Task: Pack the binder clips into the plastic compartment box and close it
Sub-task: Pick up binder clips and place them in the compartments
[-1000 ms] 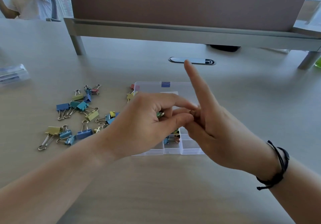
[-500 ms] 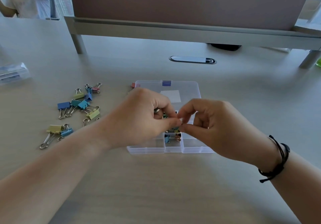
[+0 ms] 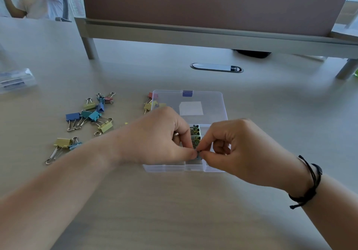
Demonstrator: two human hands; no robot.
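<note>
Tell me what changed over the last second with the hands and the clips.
The right hand, whose index finger pointed up a second ago, has curled and come down to the middle compartment of the box. Its fingers now pinch a small clip together with the left hand. The open lid and the loose clips on the table lie as before.

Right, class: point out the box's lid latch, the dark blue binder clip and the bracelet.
lid latch [image 3: 187, 93], head view, its purple tab.
dark blue binder clip [image 3: 72, 117], head view, its body.
bracelet [image 3: 312, 186], head view, black cord on wrist.
</note>
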